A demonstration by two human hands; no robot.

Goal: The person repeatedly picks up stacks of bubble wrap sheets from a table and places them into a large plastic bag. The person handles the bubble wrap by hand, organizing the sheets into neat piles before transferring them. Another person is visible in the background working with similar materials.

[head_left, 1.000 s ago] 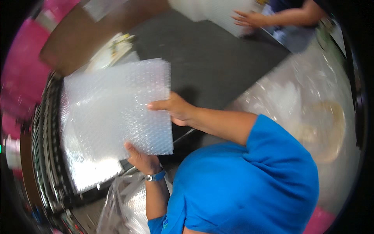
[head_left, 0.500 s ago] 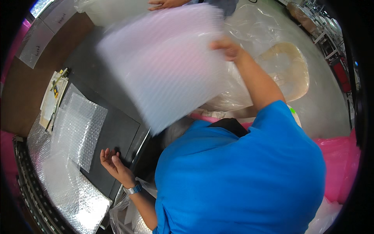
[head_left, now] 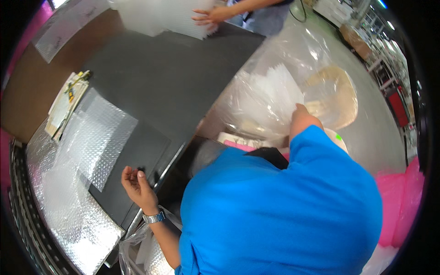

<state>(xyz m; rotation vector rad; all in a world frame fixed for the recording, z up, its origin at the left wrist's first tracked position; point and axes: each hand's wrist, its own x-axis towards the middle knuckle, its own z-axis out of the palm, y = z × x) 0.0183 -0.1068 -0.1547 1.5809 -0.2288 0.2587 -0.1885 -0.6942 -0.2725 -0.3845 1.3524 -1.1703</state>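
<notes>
My left hand, with a metal watch on its wrist, hovers above the near edge of the dark table. Its fingers are loosely bent and apart, with nothing in them. My right arm reaches out over a clear plastic bag beside the table. At its end my right hand is closed at the edge of a whitish bubble wrap sheet, which stands tilted within the bag; most of the fingers are hidden. More bubble wrap lies flat on the table near my left hand.
Across the table a co-worker's hand rests on white bubble wrap sheets. A clipboard-like stack with a yellow cutter lies at the left. Shiny bubble wrap covers the near-left corner. Pink plastic is at the right.
My right hand has swung the bubble wrap sheet from above the table rightward and down into the clear bag. The tabletop behind it now shows. My left hand has barely moved.
</notes>
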